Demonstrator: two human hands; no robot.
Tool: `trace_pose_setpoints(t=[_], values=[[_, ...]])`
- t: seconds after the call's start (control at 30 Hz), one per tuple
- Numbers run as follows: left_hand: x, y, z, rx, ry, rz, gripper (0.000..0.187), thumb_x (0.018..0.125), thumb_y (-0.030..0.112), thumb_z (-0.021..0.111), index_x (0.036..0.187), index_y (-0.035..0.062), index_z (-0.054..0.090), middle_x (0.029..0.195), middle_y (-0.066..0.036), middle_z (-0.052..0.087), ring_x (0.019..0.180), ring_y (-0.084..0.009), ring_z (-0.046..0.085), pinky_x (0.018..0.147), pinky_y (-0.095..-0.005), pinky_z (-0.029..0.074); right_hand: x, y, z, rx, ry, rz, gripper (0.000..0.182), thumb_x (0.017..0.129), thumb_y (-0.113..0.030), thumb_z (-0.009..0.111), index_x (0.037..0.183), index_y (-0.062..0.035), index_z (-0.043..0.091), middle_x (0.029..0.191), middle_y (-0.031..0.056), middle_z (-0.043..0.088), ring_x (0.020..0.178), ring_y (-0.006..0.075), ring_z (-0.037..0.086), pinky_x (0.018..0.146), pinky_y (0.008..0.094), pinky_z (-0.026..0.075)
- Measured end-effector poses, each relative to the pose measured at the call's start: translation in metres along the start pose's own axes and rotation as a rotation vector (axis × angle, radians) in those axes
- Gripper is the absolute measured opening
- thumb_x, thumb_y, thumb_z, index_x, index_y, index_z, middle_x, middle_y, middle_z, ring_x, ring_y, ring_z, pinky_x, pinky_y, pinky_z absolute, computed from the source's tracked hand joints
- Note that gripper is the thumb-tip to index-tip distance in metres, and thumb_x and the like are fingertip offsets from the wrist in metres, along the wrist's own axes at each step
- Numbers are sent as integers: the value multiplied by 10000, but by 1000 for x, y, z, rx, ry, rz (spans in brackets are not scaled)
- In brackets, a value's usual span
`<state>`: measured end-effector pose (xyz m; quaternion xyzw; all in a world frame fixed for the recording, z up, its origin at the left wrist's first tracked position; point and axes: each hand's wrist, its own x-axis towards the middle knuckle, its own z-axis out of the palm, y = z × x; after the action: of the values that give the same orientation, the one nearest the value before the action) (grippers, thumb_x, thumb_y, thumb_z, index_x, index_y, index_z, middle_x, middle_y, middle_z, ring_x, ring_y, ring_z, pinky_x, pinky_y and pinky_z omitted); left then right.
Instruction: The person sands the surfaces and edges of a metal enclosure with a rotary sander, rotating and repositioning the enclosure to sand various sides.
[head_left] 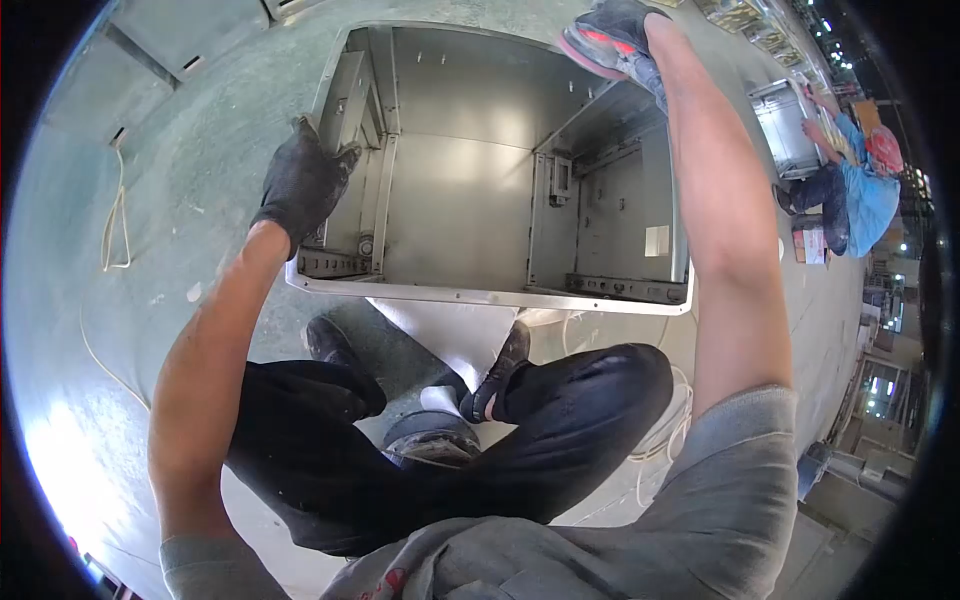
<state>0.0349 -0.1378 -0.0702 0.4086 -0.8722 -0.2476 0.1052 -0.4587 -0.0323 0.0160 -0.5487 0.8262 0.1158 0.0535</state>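
Observation:
An open metal cabinet point(460, 210) lies in front of me, its inside facing up toward me, with brackets along its inner walls. My left hand point(303, 180), in a dark glove, is closed round the cabinet's left rim. At the far right corner my right hand point(622, 25), also in a dark glove, is wrapped round a power tool point(610, 50) with red parts and a round disc. The disc is at the cabinet's top rim; whether they touch I cannot tell.
A round dark object point(432, 437) sits between my legs. Cables point(122, 215) lie on the floor at the left, more coils at the right. Another person point(868, 185) in blue works beside a metal box point(785, 130) at the far right. Grey panels point(190, 35) stand upper left.

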Motion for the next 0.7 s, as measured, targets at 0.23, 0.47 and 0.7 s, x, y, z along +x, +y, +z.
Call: trace_pose_setpoints(t=[0.23, 0.47, 0.7], values=[[1, -1, 6, 68, 20, 26, 736, 928, 370, 712, 1301, -200, 434, 978, -359, 685, 967, -520, 672, 803, -532, 541, 29, -7, -6, -25, -40, -160, 418, 913, -443, 672, 1177, -125, 734, 1150, 152, 745, 1063, 302, 694, 939, 369, 519], [-2, 13, -8, -34, -91, -103, 689, 902, 351, 721, 1307, -128, 438, 1106, -344, 680, 1069, -498, 664, 930, -540, 531, 31, -154, -46, 49, 37, -206, 419, 870, -437, 684, 1133, -114, 733, 1124, 174, 735, 1042, 335, 695, 909, 428, 534], [-55, 10, -25, -42, -154, -132, 620, 966, 398, 637, 1287, -92, 435, 1064, -319, 679, 1044, -478, 672, 907, -544, 531, 74, -256, -69, 45, 76, -144, 525, 847, -498, 649, 1177, -105, 759, 1207, 209, 717, 1128, 339, 701, 959, 432, 552]])
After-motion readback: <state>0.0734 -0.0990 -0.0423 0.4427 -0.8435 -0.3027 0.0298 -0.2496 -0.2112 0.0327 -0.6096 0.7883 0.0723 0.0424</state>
